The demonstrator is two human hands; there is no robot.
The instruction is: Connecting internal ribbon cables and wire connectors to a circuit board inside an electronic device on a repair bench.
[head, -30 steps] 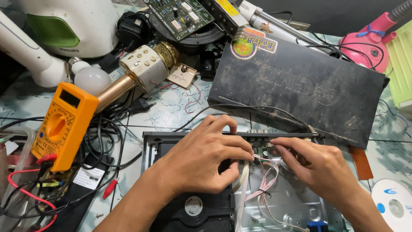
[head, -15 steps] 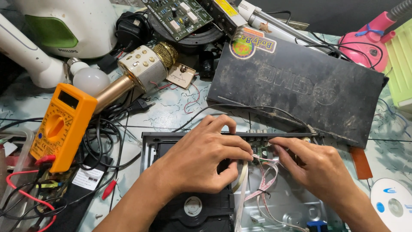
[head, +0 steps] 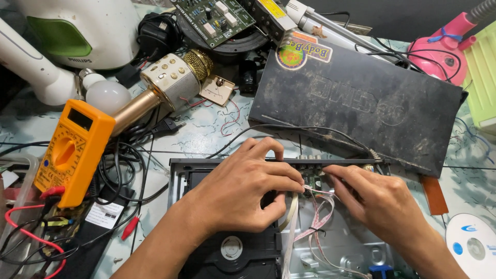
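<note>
Head view, looking down on a cluttered desk [head: 206, 137] with a pale marbled top. Lower centre: open disc player chassis [head: 330, 248], lid off, black disc drive [head: 232, 250] at its bottom left. Left hand [head: 243, 188] curled over the chassis's upper middle, fingers bent, tips meeting at a small green circuit board [head: 311, 181] by the rear wall; thumb tucked below. Right hand [head: 380, 201] coming in from the lower right, forefinger and thumb pinched close at the same board, apparently on thin wires; exact grip hard to tell. Flat ribbon cables [head: 292, 227] and pink-white wires [head: 320, 217] trailing down from the board between both hands. Just above the chassis, upper right of the frame: dusty black metal cover [head: 361, 103], lying flat, sticker at its top left corner. Left of the frame: orange multimeter [head: 72, 152], tilted, red and black leads below it. Upper centre-left: gold and white microphone [head: 165, 88], white bulb [head: 106, 95] beside it. Bottom right corner: white disc [head: 473, 248]. Top right: pink appliance [head: 447, 49].
</note>
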